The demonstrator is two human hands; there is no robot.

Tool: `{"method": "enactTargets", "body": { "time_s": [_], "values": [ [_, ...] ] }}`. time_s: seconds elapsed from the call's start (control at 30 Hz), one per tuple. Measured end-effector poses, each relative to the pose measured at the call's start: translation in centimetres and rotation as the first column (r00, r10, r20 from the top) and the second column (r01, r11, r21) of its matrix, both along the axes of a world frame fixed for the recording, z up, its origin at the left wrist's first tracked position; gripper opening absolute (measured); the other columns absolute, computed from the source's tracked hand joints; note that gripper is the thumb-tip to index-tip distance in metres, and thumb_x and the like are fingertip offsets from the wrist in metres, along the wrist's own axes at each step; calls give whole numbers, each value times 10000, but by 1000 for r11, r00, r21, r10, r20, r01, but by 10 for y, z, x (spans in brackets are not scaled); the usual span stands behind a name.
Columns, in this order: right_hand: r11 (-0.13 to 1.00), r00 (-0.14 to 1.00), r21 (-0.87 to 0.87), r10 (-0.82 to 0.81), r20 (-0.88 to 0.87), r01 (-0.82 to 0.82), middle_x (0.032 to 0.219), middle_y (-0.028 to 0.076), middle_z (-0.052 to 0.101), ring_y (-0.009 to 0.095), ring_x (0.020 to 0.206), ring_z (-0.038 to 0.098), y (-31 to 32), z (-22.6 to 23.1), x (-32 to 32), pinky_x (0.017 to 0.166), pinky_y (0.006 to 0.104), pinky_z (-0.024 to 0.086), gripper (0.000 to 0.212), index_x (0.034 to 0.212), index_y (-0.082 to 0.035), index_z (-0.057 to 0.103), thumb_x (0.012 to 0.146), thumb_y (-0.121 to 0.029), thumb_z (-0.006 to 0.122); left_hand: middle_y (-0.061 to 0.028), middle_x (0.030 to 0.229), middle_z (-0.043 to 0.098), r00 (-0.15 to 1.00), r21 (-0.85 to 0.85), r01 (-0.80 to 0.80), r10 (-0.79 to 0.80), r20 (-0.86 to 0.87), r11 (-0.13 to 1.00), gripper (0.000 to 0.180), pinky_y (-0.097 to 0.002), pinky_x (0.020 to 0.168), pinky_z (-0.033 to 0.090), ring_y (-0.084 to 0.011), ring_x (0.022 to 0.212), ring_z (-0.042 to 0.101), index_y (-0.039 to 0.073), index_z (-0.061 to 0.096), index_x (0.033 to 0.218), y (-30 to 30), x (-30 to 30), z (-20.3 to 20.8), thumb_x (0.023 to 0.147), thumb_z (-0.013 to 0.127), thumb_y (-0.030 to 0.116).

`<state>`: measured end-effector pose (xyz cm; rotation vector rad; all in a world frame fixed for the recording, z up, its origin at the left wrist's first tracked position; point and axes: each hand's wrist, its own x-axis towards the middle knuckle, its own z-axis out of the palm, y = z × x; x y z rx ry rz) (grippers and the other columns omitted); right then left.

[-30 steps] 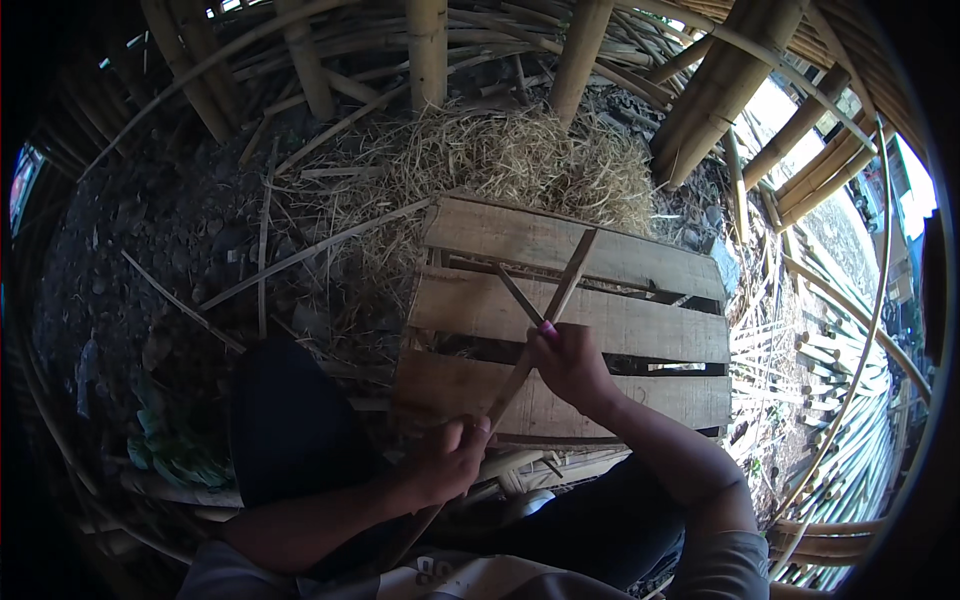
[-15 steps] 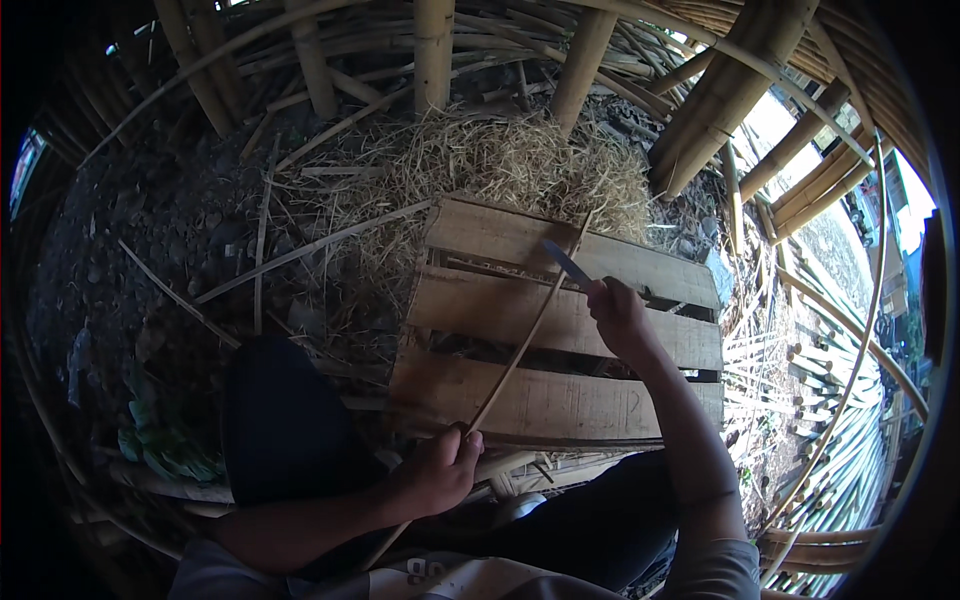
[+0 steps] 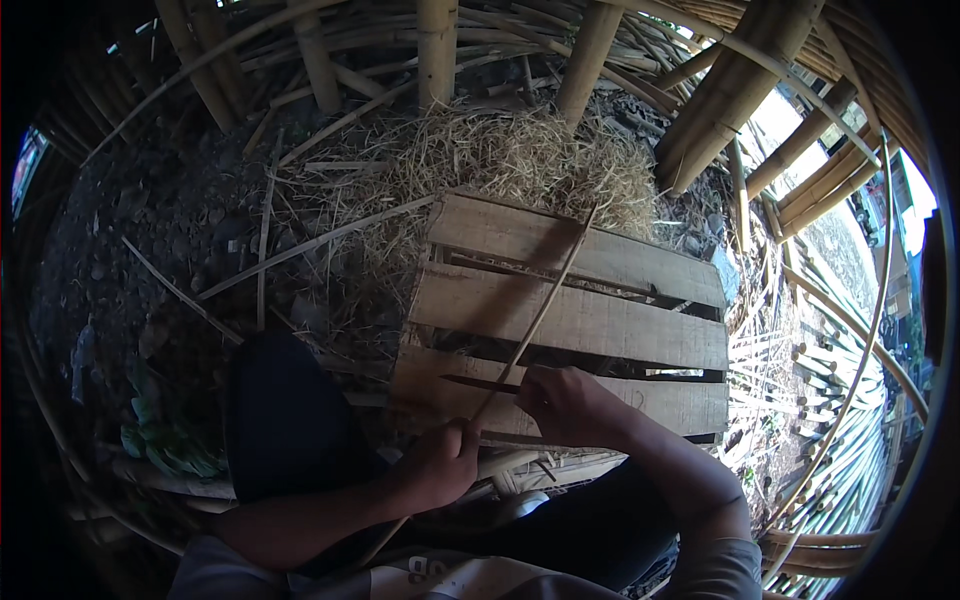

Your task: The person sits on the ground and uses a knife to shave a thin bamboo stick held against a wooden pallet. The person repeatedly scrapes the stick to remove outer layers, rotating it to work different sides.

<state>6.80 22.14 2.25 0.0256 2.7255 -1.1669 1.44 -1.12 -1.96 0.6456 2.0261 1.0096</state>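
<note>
Risk I see: left hand (image 3: 445, 462) fingers grip bamboo strip (image 3: 540, 312), right hand (image 3: 565, 405) clasps knife (image 3: 480, 383); blade may slip toward them.

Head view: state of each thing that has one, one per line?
Left hand: closed around the bamboo strip.
Right hand: closed on the knife handle.
Bamboo strip: held slanted over the crate, far end free.
Knife: blade laid against the strip, pointing left.
Wooden crate: lying slats up, on the ground.
Straw pile: loose, behind the crate.
</note>
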Motion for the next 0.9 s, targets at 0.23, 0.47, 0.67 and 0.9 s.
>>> {"method": "enactTargets", "body": {
  "time_s": [0.23,0.47,0.67,0.9],
  "values": [
    [988,988,-77,128,-91,-135,806,187,671,391,750,693,1,-15,-2,654,470,531,83,973,9,618,964,-74,623,-305,854,689,999,-2,-33,33,11,999,354,-513,787,541,-495,882,691,-47,639,1022,8,-4,10,1089,449,244],
    [802,788,594,328,-521,59,712,132,529,297,593,546,-11,-38,14,498,414,440,115,1010,33,657,909,-23,660,-306,803,675,999,-12,39,-39,-13,999,295,-519,714,543,-486,838,696,-51,637,961,12,-10,19,1062,494,187],
    [634,677,743,453,-580,214,748,81,457,210,627,494,-24,-40,0,460,350,376,81,882,-26,621,861,26,680,-304,770,662,997,-10,25,-26,-74,1000,268,-519,670,543,-482,792,695,-50,633,943,10,-10,17,1050,515,165],
    [867,746,462,181,-641,187,608,84,470,256,452,491,-21,-62,-5,375,390,385,187,757,-36,506,822,35,667,-292,753,660,989,-24,25,-28,-148,999,331,-505,637,533,-468,735,690,-39,624,916,12,-15,19,1084,488,213]
  ]
}}
